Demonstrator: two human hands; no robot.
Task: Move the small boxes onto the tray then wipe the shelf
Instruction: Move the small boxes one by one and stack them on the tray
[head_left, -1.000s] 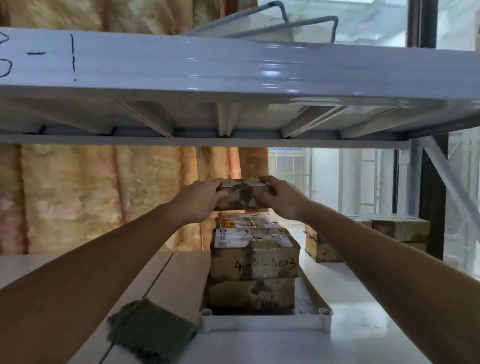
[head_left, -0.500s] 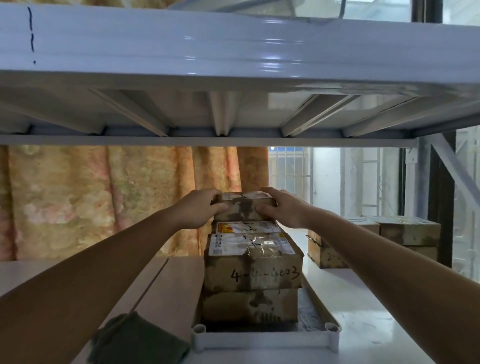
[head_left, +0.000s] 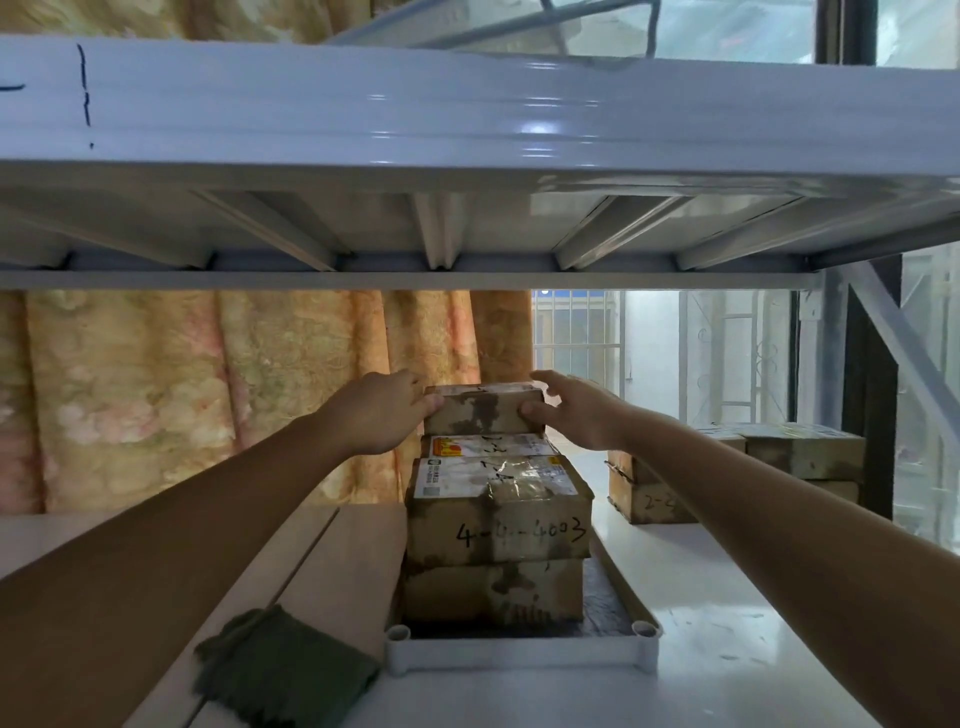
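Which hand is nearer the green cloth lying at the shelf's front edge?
Left. The left hand holds the top box's left end, above the green cloth's side; the right hand is across the stack.

2 bare forearms reach forward, with no sleeves, the left hand (head_left: 382, 410) and right hand (head_left: 576, 410) ungloved.

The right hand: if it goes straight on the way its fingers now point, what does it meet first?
The right hand points forward and left, its thumb already on the top box. Going on, its fingers would probably pass over that box's top toward the left hand; depth is unclear.
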